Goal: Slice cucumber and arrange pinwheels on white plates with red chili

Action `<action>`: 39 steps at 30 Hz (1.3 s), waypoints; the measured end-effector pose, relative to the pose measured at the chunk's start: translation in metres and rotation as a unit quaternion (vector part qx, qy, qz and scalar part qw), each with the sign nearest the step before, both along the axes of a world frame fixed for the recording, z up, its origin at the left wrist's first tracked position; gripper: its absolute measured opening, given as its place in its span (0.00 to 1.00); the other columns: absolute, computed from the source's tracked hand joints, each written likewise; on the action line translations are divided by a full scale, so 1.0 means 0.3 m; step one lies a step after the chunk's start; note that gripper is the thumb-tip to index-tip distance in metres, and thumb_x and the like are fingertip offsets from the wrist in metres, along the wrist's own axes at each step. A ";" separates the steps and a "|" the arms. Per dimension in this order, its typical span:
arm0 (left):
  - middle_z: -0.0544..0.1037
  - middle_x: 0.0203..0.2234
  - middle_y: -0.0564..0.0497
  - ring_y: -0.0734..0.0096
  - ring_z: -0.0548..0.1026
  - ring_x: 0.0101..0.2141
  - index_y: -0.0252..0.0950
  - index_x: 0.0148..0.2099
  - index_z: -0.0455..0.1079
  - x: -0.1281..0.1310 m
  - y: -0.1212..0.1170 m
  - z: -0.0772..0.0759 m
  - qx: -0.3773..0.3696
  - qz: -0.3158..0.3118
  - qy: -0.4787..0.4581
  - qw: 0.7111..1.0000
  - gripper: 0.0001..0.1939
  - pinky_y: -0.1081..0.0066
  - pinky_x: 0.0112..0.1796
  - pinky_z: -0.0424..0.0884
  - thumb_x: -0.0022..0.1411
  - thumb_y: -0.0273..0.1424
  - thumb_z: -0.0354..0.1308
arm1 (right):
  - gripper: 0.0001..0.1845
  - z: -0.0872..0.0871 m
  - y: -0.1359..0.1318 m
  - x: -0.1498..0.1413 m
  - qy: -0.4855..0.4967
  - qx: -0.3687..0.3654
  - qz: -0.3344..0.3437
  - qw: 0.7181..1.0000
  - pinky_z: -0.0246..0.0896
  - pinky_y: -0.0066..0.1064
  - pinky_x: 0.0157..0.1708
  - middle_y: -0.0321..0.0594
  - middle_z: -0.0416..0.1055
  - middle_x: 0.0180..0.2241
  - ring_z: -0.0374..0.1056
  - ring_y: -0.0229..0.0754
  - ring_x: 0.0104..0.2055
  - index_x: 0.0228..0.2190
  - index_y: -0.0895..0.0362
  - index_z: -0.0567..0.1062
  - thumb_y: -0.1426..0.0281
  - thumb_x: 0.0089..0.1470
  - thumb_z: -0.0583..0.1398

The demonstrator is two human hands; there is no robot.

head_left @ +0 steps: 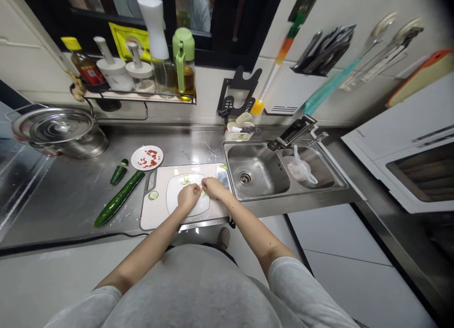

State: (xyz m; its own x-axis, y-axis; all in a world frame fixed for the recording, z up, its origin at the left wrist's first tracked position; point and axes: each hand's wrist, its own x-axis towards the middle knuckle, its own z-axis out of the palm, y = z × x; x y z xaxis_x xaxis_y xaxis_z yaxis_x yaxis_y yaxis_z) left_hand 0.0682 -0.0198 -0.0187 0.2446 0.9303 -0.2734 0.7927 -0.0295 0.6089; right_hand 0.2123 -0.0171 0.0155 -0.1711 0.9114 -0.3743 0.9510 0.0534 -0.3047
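Head view: both hands work close together over the white plate [172, 202], the left hand [189, 196] slightly nearer, the right hand [212, 187] reaching across from the right. Each grip is curled, its fingertips drawn in close beside thin green-rimmed slices [186, 179]. From where I stand I can't tell whether either is pinching a slice or merely touching one. The slices are on the plate, some toward its far side, others right by the fingers.

For handling this fine, I'd use only the tips of thumb and forefinger, loosely, at a slice's rim; such thin rounds look likely to tear or stick. One hand could steady while the other adjusts, wrists raised so they don't brush what already lies there. Light pressure seems wise too, as the plate might slide on the smooth board [149, 217].

One more slice or so lies on the board left of the plate. To the right, the knife [222, 176] rests close by the right wrist, so that arm deserves care. Farther left on the steel desk [81, 186] are a long cucumber [119, 199] and, beyond it, a dish [135, 156] of red bits [152, 154].
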 end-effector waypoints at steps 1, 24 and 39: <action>0.79 0.30 0.52 0.67 0.74 0.33 0.41 0.35 0.75 0.000 0.000 -0.001 0.002 -0.001 -0.001 1.000 0.07 0.72 0.29 0.59 0.56 0.30 0.55 | 0.10 0.001 -0.001 0.000 -0.002 0.000 0.000 1.000 0.52 0.27 0.35 0.47 0.74 0.40 0.68 0.42 0.41 0.37 0.59 0.76 0.75 0.57 0.54; 0.78 0.34 0.50 0.64 0.73 0.38 0.43 0.37 0.76 -0.003 -0.011 -0.011 0.025 0.008 0.033 0.999 0.08 0.71 0.32 0.61 0.56 0.34 0.57 | 0.12 0.000 -0.017 0.010 -0.031 -0.010 -0.053 0.998 0.54 0.29 0.36 0.48 0.74 0.43 0.69 0.45 0.43 0.44 0.57 0.71 0.69 0.59 0.54; 0.77 0.32 0.51 0.65 0.72 0.37 0.42 0.35 0.75 0.003 0.005 -0.007 0.038 0.001 0.011 0.999 0.07 0.71 0.32 0.61 0.58 0.36 0.56 | 0.10 -0.014 -0.059 0.060 0.006 -0.006 -0.130 0.991 0.51 0.27 0.34 0.45 0.74 0.42 0.68 0.42 0.41 0.41 0.57 0.72 0.68 0.58 0.56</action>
